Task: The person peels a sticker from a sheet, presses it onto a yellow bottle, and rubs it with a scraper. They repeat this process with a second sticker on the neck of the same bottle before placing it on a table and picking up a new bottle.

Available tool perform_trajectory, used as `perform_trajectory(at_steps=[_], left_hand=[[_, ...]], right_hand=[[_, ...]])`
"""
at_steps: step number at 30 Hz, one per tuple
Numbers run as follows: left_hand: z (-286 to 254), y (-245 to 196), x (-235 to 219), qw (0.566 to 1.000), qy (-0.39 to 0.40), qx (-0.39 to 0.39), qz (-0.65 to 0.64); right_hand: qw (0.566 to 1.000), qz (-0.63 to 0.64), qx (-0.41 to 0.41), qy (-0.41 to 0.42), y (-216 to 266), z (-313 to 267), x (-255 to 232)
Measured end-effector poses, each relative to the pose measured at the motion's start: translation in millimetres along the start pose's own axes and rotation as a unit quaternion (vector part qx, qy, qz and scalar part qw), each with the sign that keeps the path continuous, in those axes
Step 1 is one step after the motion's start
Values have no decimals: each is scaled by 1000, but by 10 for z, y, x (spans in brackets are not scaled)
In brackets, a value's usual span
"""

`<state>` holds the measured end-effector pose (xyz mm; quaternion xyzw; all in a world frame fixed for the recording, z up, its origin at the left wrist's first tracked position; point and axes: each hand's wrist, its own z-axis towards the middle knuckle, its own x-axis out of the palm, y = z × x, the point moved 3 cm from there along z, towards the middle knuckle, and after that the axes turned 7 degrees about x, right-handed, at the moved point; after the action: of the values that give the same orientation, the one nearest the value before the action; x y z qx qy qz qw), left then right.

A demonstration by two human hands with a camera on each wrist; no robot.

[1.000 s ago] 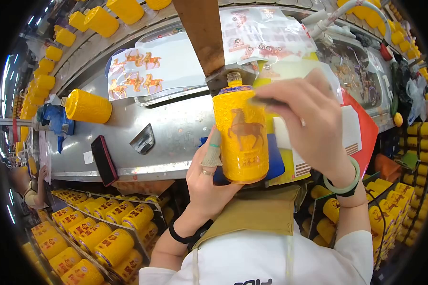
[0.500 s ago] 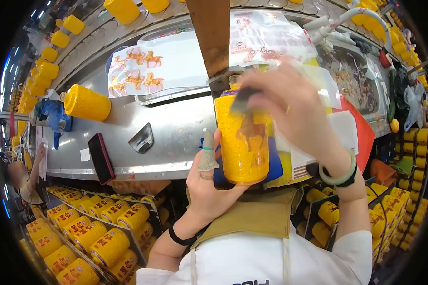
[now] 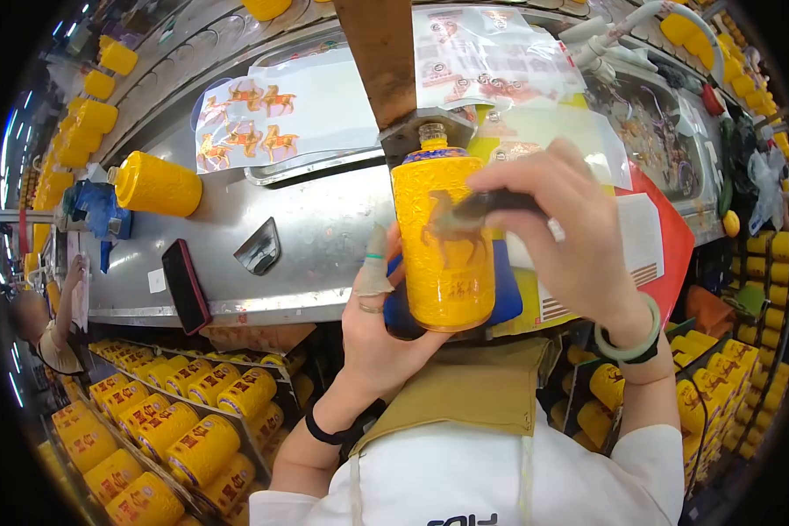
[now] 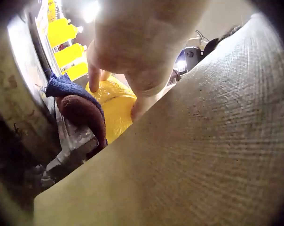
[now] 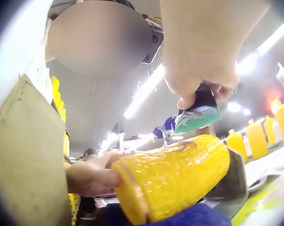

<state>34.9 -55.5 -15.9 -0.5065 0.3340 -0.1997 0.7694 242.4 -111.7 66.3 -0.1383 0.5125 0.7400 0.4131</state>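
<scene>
A yellow textured bottle (image 3: 444,280) with a brown horse picture lies over a blue cloth (image 3: 507,285), its glass neck toward the wooden post. My left hand (image 3: 381,346) grips its lower end from the left, a cloth cot on one finger. My right hand (image 3: 574,228) pinches a dark tool over the picture. In the right wrist view the tool is a black-handled scraper (image 5: 198,113) with a green edge, just above the bottle (image 5: 179,174). In the left wrist view fingers of the left hand (image 4: 139,52) touch the bottle's base (image 4: 116,106).
Another yellow bottle (image 3: 159,184), a phone (image 3: 185,285) and a dark angular piece (image 3: 259,247) lie on the metal table (image 3: 149,307). Horse decals (image 3: 276,140) lie behind, below the post (image 3: 377,61). A sink tray (image 3: 653,131) stands right; bottle racks flank the body; a person (image 3: 48,329) is far left.
My right hand swept over the bottle's upper part, across its shoulder, and is now lower and to the right, over the horse picture. The left hand keeps its hold with little shift.
</scene>
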Motion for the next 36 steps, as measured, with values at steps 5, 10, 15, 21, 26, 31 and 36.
perform_trajectory(at_steps=[5,10,15,21,26,31,36], left_hand=[[-42,14,22,998,22,7,-55],[35,-17,176,980,-14,-78,-185],[13,45,220,963,1,-119,-240],[35,-18,217,955,-9,-115,-272],[-29,79,156,966,19,-98,-240],[-186,164,97,996,14,-49,-80],[-244,187,150,998,-32,-4,-47]], right_hand=[[999,-19,26,5,80,-155,-7],[997,11,46,59,194,-264,74],[999,-12,24,47,124,-240,178],[999,-13,30,-8,83,-214,203],[998,-40,-11,-56,70,-439,110],[988,-101,-121,1,211,-801,150],[992,-84,-93,-8,322,-904,112]])
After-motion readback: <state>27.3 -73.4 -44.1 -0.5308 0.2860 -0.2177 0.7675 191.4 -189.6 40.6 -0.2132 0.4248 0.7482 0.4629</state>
